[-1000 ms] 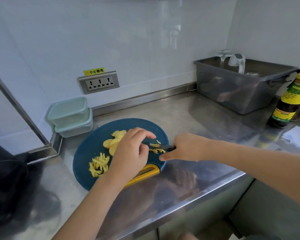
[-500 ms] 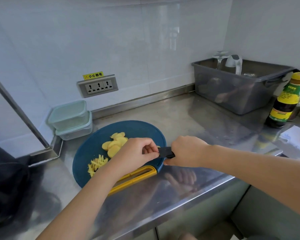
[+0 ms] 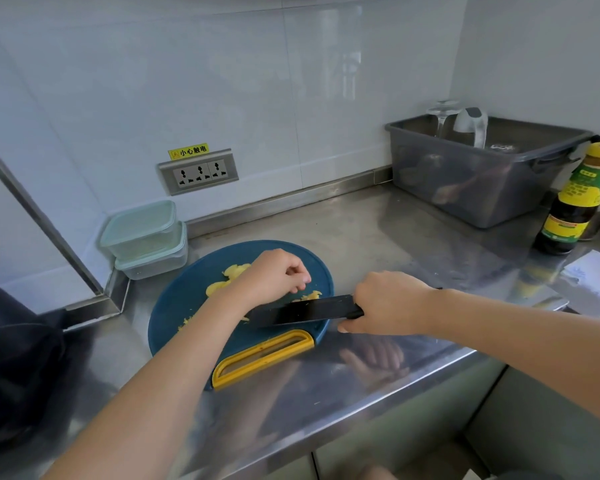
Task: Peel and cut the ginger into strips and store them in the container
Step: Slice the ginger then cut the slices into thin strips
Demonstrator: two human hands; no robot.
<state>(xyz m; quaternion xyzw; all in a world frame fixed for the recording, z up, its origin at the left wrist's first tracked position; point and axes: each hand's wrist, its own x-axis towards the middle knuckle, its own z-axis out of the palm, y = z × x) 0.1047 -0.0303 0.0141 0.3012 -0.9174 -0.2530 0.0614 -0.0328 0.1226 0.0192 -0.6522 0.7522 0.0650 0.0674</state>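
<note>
From the head camera, a round dark blue plastic cutting board [image 3: 187, 306] with a yellow handle lies on the shiny steel worktop [image 3: 378, 244]. The handle is on the side nearest the person. Flat yellow ginger slices [image 3: 234, 271] lie on the far part of the board, partly hidden by the left hand [image 3: 274, 275]. A few small ginger bits [image 3: 310, 295] lie just behind the knife, too small to tell which way they point. More thin ginger strips [image 3: 186, 322] peek out beside the left arm. The left hand is above the board with its fingers curled down; I cannot tell if it holds a piece. The right hand [image 3: 388, 303] grips the handle of a black knife [image 3: 302, 310]. The long blade runs sideways across the board. Its tip points left, toward the left wrist, and its flat side shows. Two pale green plastic containers with lids [image 3: 142, 230] are stacked in the corner, just behind the board. Farther right are a grey plastic tub [image 3: 482, 178] and a dark sauce bottle with a yellow cap [image 3: 575, 202].
</note>
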